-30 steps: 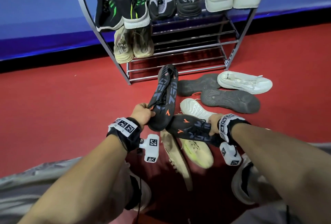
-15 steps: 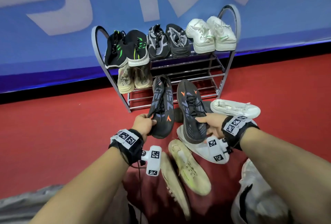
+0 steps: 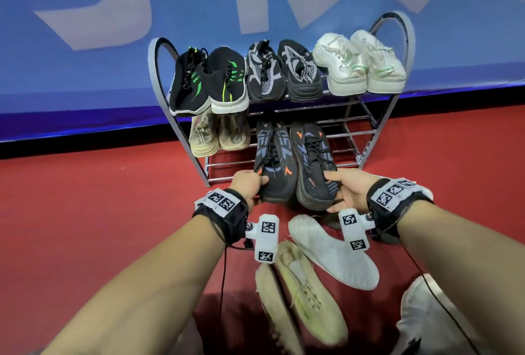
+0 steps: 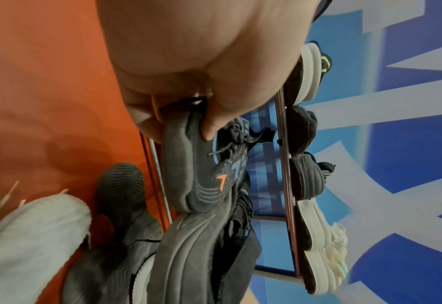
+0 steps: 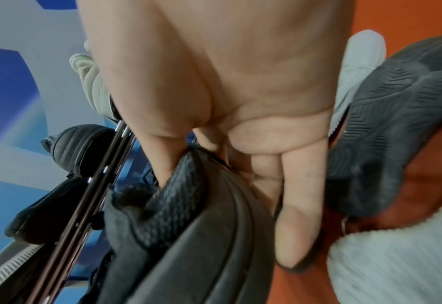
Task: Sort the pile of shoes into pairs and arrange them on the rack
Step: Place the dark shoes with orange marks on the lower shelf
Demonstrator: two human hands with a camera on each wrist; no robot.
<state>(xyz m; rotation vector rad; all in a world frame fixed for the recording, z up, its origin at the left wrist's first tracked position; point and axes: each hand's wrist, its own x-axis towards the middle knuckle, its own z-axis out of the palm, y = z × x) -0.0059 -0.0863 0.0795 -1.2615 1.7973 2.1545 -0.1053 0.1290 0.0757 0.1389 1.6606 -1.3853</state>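
Two matching black sneakers with blue lettering and orange marks are held side by side, toes over the middle shelf of the metal shoe rack [image 3: 377, 127]. My left hand [image 3: 250, 184] grips the heel of the left black sneaker [image 3: 272, 161], thumb on its collar [image 4: 209, 127]. My right hand [image 3: 346, 187] grips the heel of the right black sneaker [image 3: 312, 161], thumb inside the collar, fingers under the sole [image 5: 292, 205]. The top shelf carries a black-green pair [image 3: 210, 81], a black-grey knit pair [image 3: 284, 70] and a white pair [image 3: 360, 62]. A beige pair [image 3: 218, 135] sits on the middle shelf's left.
On the red floor near me lie a white shoe sole-up [image 3: 332, 252], two yellowish beige shoes [image 3: 301, 292] and a dark grey shoe sole-up [image 5: 396, 123]. A blue banner wall stands behind the rack. The middle shelf's right part holds bare bars.
Both hands moved forward, carrying the two black sneakers from above the floor pile to the rack's middle shelf. The right sneaker turned from lying crosswise to pointing toes-first beside the left one.
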